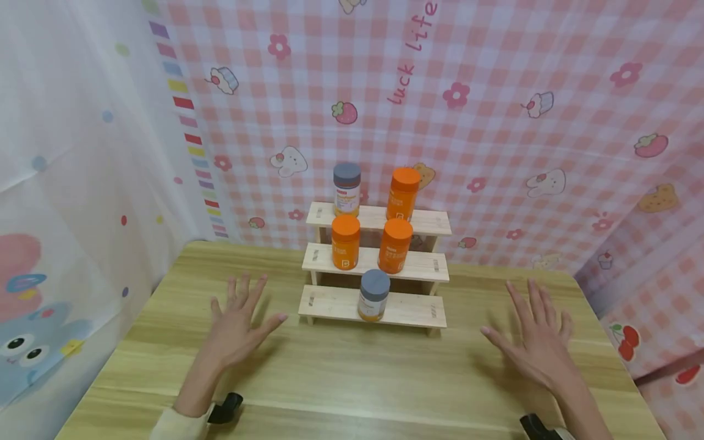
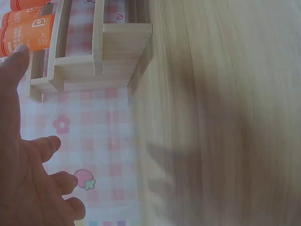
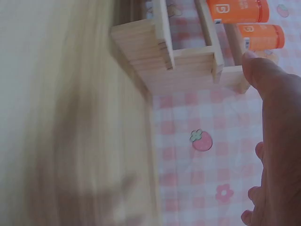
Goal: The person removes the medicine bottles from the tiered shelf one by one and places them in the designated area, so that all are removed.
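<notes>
Pink checked cloth [image 1: 478, 146] is hanging behind the wooden counter [image 1: 352, 379]. Left grip [image 1: 233, 333] and right grip [image 1: 539, 345] are hovering above this counter, spread wide and empty. Between them, apart from both, a three-tier rack [image 1: 332, 302] is supporting one grey-capped bottle [image 1: 374, 296] in front, two orange bottles [image 1: 345, 244] midway and one of each kind on top.

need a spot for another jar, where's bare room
Bare tabletop lies in front of the rack, and between it and the left hand or the right hand. The bottom step is bare either side of its grey-lidded jar. The upper steps, two jars each, are tighter.
</notes>
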Demonstrator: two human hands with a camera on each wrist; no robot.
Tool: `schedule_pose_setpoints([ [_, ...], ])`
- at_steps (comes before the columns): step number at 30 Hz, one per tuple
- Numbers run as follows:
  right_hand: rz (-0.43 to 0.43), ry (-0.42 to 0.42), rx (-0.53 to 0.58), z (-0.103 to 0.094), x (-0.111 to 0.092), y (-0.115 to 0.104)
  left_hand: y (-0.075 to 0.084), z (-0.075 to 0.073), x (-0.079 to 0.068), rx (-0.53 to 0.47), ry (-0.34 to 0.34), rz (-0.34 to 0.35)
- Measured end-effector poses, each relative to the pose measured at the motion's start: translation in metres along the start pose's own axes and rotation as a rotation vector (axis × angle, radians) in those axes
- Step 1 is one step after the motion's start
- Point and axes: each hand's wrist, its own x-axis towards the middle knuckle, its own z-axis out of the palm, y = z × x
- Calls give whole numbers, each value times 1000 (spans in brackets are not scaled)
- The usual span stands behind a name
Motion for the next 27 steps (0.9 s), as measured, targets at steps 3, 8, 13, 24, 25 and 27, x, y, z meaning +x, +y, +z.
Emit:
schedule_pose_setpoints([
  [3, -5, 18, 19, 0, 6, -6, 1, 6, 2, -41, 2, 7],
  [8, -8, 37, 33, -1, 17, -15, 4, 16, 6, -123, -5, 13],
  [13, -22, 40, 57, -1, 27, -23, 8, 25, 10, -218, -31, -5],
  [24, -37, 41, 150, -1, 45, -45, 15, 44, 19, -373, -36, -24],
  [25, -38, 41, 159, -1, 47, -47, 15, 45, 20, -381, -31, -22],
  [27, -40, 42, 179, -1, 51, -52, 17, 47, 22, -395, -18, -21],
])
